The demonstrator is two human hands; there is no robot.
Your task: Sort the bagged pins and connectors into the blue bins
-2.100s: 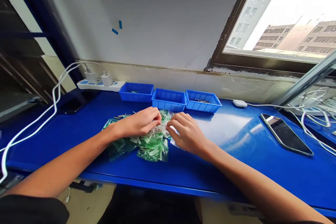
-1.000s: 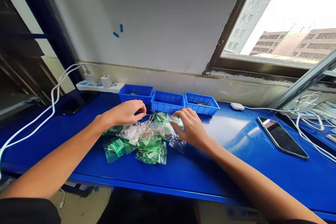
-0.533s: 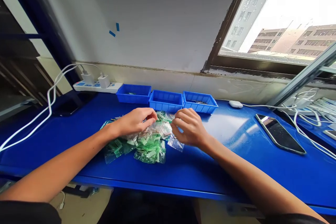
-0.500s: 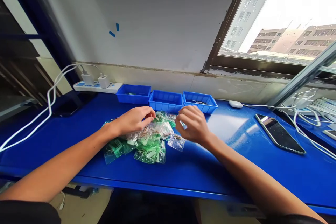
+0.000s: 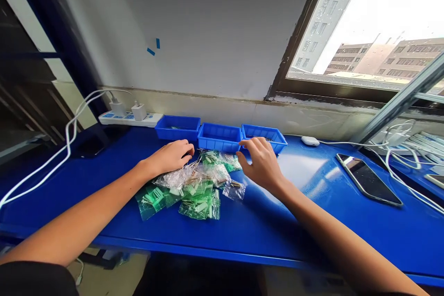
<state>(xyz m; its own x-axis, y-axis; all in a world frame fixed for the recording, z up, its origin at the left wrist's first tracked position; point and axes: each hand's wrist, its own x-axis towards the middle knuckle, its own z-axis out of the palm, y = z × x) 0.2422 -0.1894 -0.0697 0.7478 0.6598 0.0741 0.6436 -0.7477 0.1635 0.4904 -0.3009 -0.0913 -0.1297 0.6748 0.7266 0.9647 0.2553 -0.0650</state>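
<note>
At frame centre, left hand (image 5: 171, 157) curled on the far edge of the pile of small bags (image 5: 194, 189). Grip hidden under the knuckles, so impossible to tell if anything is pinched. Right hand (image 5: 262, 163) just right of the pile, fingers spread wide, nothing visibly held.

Likely trouble: thin pins (image 5: 196, 164) scattered, or slippery bags nudged along the surface (image 5: 312, 222) by a sweeping wrist.

Behind, three blue trays (image 5: 219, 130), close to both hands. Phone (image 5: 368, 178) and cables (image 5: 405, 166) at right, well apart.

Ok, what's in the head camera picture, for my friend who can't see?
A left hand rests on a pile of small clear and green bags on a blue table; the right hand hovers open beside it. Three blue trays stand behind.
</note>
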